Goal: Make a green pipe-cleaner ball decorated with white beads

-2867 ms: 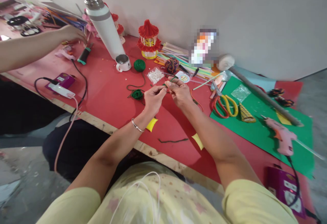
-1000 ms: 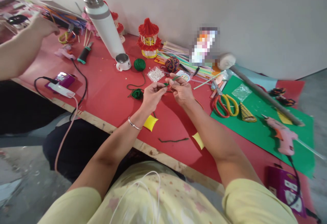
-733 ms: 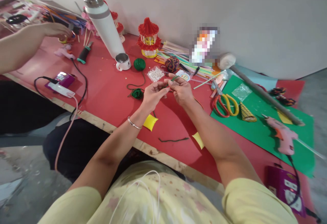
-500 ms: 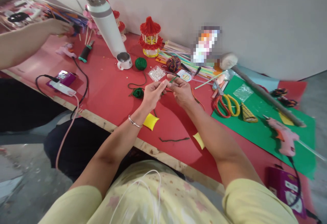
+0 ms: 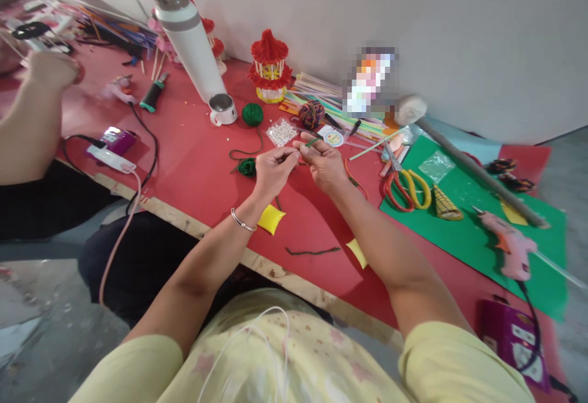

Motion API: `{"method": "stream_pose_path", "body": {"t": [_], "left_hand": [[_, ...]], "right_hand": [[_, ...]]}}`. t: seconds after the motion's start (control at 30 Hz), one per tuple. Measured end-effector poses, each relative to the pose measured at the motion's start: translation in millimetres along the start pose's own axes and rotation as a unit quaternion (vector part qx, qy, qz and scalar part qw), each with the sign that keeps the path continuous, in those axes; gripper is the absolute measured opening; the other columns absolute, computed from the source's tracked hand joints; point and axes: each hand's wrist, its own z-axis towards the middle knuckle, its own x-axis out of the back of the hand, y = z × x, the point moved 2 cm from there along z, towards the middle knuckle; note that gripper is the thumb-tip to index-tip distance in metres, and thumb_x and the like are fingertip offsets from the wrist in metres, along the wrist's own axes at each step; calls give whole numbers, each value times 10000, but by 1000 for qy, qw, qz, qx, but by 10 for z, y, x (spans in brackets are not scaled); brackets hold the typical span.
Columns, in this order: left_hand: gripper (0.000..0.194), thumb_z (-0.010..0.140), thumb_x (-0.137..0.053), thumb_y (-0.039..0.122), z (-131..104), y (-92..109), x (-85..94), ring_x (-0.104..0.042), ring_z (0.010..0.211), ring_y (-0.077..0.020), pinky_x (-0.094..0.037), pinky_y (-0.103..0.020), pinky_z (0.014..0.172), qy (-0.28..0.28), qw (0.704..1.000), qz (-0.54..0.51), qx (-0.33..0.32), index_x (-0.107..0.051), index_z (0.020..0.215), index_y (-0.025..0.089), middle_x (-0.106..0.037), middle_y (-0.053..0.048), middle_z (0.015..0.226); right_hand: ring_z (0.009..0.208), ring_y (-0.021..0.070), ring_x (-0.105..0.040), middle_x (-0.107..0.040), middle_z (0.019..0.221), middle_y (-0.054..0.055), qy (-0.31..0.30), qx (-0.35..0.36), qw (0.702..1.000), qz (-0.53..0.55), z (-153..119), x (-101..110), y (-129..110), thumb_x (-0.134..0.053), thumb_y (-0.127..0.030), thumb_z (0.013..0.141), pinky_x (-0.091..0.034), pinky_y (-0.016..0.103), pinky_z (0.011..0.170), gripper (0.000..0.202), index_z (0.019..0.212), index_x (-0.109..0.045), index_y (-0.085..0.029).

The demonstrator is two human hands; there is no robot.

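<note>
Just above the centre of the frame, the left hand (image 5: 274,173) and the right hand (image 5: 327,164) met at the fingertips over the red tabletop (image 5: 197,164). The right hand pinched a green yarn strand (image 5: 313,142), which lay across its fingers. The left hand's thumb and forefinger were drawn narrowly together; whether they gripped the same strand was too small to tell.

Left of the hands sat a dark green yarn ball (image 5: 252,114), with a smaller green yarn coil (image 5: 247,167) below it. White beads (image 5: 282,132) lay just above the fingers, near a multicoloured yarn ball (image 5: 311,114). Below the hands lay a cut piece of dark yarn (image 5: 312,252), and a bright yellow packet (image 5: 272,219) rested beside the left forearm.

At right, red-and-yellow-handled scissors (image 5: 407,188) lay partly over a green sheet (image 5: 463,231), which also bore a pink glue gun (image 5: 508,241). A red-roofed pagoda model (image 5: 269,72) stood at upper centre, left of the drinking straws. In the upper left were a white vacuum flask (image 5: 190,41), a small metal-lined cup (image 5: 222,109) and another person's hand (image 5: 55,69).
</note>
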Motion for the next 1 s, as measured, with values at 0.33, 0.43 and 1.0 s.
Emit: {"method": "stream_pose_path", "body": {"t": [0.33, 0.43, 1.0], "left_hand": [[190, 774, -790, 342, 19, -47, -27, -290, 402, -18, -198, -205, 387, 53, 976, -160, 135, -703, 740, 176, -577, 33, 596], [217, 779, -791, 358, 4, -58, -45, -297, 400, -19, -198, -204, 386, 44, 977, -152, 142, -685, 735, 174, -570, 36, 589], [163, 774, -771, 334, -47, -120, -108, -336, 428, -28, -230, -203, 407, 12, 984, -140, 110, -735, 796, 177, -601, 25, 624]], "right_hand": [[954, 136, -716, -783, 995, -26, -6, -2, 1000, 27, -17, -38, 75, -933, -365, 635, -581, 281, 919, 413, 1009, -770, -296], [995, 140, -716, -786, 1013, -15, -2, 1, 1000, 28, -6, -28, 74, -931, -376, 634, -569, 285, 953, 447, 1038, -760, -290], [1082, 184, -730, -794, 1094, 7, 21, -20, 999, 33, -19, -51, 57, -884, -350, 728, -606, 316, 892, 611, 1291, -652, -307]]}}
